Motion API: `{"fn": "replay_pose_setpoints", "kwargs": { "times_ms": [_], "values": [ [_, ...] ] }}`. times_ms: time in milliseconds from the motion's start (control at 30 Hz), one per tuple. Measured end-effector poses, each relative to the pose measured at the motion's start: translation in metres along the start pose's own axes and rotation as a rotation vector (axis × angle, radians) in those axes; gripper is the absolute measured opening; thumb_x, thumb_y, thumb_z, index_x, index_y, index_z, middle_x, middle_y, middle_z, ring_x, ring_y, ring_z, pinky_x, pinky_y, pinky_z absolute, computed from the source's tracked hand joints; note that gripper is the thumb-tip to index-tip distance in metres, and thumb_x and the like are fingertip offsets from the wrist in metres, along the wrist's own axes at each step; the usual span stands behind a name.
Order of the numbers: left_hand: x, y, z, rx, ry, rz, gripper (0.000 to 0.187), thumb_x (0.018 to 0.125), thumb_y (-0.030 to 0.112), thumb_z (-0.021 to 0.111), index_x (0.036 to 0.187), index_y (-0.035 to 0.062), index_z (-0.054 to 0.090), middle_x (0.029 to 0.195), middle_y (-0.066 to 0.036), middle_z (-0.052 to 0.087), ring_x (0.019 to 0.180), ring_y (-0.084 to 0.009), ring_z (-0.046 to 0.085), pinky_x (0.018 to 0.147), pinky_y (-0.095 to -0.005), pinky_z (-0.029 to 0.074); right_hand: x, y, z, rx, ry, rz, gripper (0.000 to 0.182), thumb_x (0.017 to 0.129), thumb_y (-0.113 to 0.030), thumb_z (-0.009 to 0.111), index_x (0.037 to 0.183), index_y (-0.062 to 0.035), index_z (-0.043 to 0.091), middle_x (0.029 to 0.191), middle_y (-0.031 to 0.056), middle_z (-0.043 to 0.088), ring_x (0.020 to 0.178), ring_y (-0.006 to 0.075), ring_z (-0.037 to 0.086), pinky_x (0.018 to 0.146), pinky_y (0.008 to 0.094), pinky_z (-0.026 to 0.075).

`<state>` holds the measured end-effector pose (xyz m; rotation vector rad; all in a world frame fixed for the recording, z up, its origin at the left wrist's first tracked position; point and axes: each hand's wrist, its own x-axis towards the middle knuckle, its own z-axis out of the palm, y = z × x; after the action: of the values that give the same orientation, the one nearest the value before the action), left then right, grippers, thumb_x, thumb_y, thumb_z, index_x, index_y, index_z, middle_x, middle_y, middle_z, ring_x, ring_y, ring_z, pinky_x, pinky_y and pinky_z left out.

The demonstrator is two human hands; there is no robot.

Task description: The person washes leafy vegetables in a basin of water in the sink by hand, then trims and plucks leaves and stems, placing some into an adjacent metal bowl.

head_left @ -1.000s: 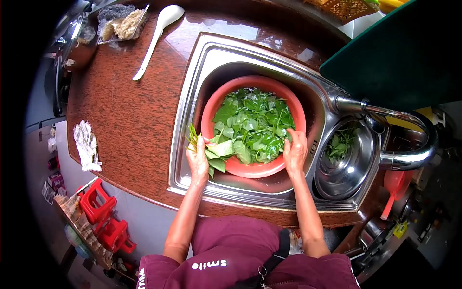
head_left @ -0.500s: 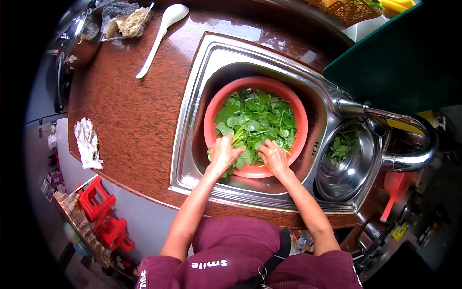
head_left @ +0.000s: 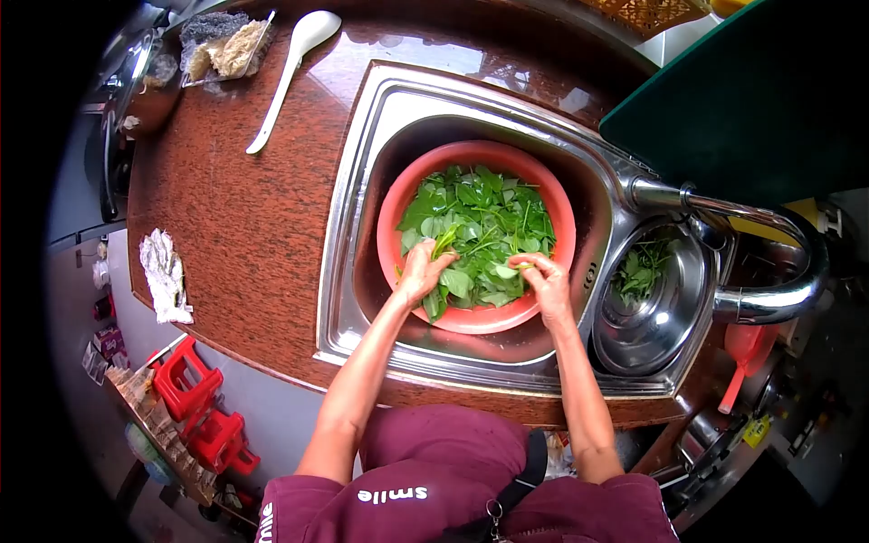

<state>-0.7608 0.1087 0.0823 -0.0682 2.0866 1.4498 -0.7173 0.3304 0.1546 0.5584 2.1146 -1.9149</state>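
Note:
A red plastic basin [head_left: 387,226] full of leafy greens [head_left: 480,213] stands in the steel sink [head_left: 362,299]. At the basin's near left side, my left hand [head_left: 421,274] is closed around a small bunch of green stems, with leaves hanging below the fingers. My right hand [head_left: 549,285] is over the near right rim, thumb and fingers pinched on a thin green stem. To the right, a steel bowl [head_left: 674,337] in the smaller sink compartment holds a small heap of the same greens [head_left: 641,271].
A curved chrome faucet [head_left: 769,303] arches at the right, beside a dark green board [head_left: 724,118]. On the red-brown counter [head_left: 240,208] lie a white ladle [head_left: 291,77], a crumpled white cloth [head_left: 164,276] and a tray of scrubbers [head_left: 226,45]. Red stools [head_left: 188,380] stand below left.
My right hand has moved right and away from the leaves to the basin's rim, with a bit of stem pinched. My left hand still grips its bunch. The view has shifted slightly.

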Motion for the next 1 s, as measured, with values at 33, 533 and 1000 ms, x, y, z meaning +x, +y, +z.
{"fn": "replay_pose_setpoints", "kwargs": {
  "times_ms": [33, 533, 1000],
  "values": [
    [-0.003, 0.008, -0.007, -0.056, -0.038, 0.005, 0.018, 0.082, 0.018, 0.058, 0.081, 0.0004, 0.061, 0.077, -0.005, 0.058, 0.075, -0.0137, 0.054, 0.07, -0.0278, 0.042, 0.001, -0.008, -0.006, 0.099, 0.004, 0.082, 0.019, 0.078, -0.001, 0.05, 0.09, 0.0003, 0.065, 0.084, 0.005, 0.064, 0.077, 0.0123, 0.057, 0.075, 0.0237, 0.043],
    [0.007, 0.075, 0.002, 0.494, 0.019, 0.075, 0.031, 0.073, 0.025, 0.066, 0.095, 0.0031, 0.062, 0.076, -0.022, 0.062, 0.071, -0.0327, 0.061, 0.063, -0.0425, 0.047, 0.017, -0.002, -0.02, 0.349, 0.216, 0.146, 0.024, 0.091, -0.019, 0.046, 0.095, 0.001, 0.058, 0.061, 0.0001, 0.045, 0.052, 0.0086, 0.045, 0.052, 0.0217, 0.039],
    [0.006, 0.027, 0.03, 0.448, 0.184, 0.056, 0.02, 0.069, 0.012, 0.057, 0.086, 0.0038, 0.063, 0.081, -0.021, 0.059, 0.078, -0.0378, 0.057, 0.068, -0.0448, 0.045, 0.004, 0.014, -0.001, -0.853, 0.282, -0.175, 0.019, 0.063, -0.009, 0.069, 0.079, -0.005, 0.058, 0.083, 0.0112, 0.057, 0.076, 0.0331, 0.057, 0.065, 0.0417, 0.042]
  ]
}}
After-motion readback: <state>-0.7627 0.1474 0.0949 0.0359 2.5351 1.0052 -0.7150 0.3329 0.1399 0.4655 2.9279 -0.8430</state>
